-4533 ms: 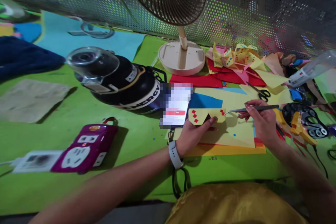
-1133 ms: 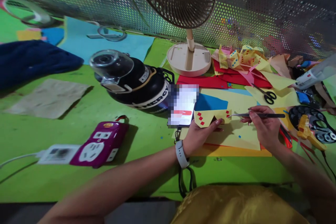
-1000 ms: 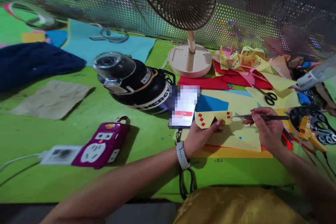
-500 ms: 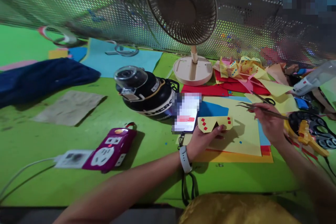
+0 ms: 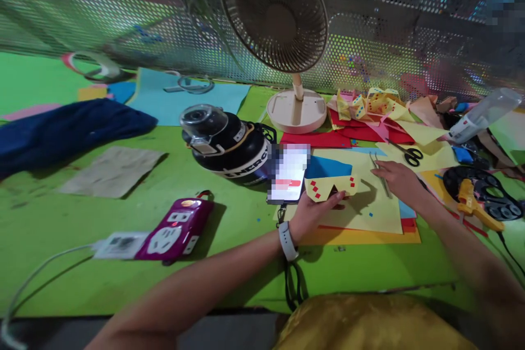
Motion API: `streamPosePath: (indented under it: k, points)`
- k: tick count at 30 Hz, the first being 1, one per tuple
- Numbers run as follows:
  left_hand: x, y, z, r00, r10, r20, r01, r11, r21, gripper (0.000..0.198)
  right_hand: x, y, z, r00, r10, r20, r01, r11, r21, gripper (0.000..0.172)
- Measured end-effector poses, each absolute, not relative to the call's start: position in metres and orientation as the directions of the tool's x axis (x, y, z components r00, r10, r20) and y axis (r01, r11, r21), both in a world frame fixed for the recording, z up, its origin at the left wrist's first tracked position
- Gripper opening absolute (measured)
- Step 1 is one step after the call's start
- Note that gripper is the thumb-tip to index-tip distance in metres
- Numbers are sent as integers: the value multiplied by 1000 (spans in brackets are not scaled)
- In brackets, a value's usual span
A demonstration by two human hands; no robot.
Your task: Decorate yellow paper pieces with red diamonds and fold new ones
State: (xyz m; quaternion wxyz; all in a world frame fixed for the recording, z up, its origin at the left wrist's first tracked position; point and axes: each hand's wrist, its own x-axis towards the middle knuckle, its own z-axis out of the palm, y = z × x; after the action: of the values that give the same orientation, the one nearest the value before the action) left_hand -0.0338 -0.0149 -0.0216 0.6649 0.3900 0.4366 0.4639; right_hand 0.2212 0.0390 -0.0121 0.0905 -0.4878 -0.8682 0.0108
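Observation:
My left hand (image 5: 314,210) is closed on a folded yellow paper piece (image 5: 324,187) marked with small red squares, a dark triangular gap at its middle. My right hand (image 5: 396,179) grips metal tweezers (image 5: 382,179), their tips pointing up and away, apart from the paper piece. Beneath both hands lies a stack of coloured sheets, a pale yellow sheet (image 5: 381,216) on top. On it are a blue paper piece (image 5: 328,167) and a tiny blue square (image 5: 371,214). A phone (image 5: 289,175) lies beside my left hand.
Behind stand a black jug (image 5: 229,145) and a fan (image 5: 296,112). Black scissors (image 5: 412,156), yellow paper dice (image 5: 383,99) and a yellow-handled tool (image 5: 471,205) lie to the right. A purple power strip (image 5: 176,229) is on the left.
The tweezers have turned from pointing left to pointing away from me, and my right hand has shifted a little left. My left hand keeps its hold on the paper piece.

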Motion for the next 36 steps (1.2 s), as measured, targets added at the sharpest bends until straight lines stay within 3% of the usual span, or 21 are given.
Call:
streamPosePath:
  k: [3, 6, 8, 10, 13, 18, 36]
  points:
    - [-33, -15, -20, 200, 958, -208, -273, 258, 927, 37, 215, 35, -3, -469, 855, 222, 827, 513, -232, 43]
    - [-33, -17, -17, 203, 957, -209, -240, 256, 936, 37, 204, 26, 8, -343, 905, 251, 686, 424, -592, 36]
    - [-32, -17, -16, 203, 957, -209, -231, 255, 939, 38, 195, 20, 13, -275, 953, 130, 485, 255, -837, 30]
    - [-32, -17, -17, 205, 956, -208, -233, 254, 939, 39, 187, 15, 14, -280, 960, -20, 305, 70, -950, 27]
    - [-33, -17, -20, 217, 955, -200, -227, 249, 942, 40, 177, 10, 11, -309, 939, -150, 200, -90, -976, 32]
    - [-33, -18, -22, 222, 953, -206, -190, 250, 949, 42, 166, 1, 7, -312, 919, -242, 187, -191, -964, 43]
    - [-32, -20, -17, 217, 944, -249, -219, 296, 930, 42, 157, -4, 6, -279, 933, -225, 117, -200, -973, 42]
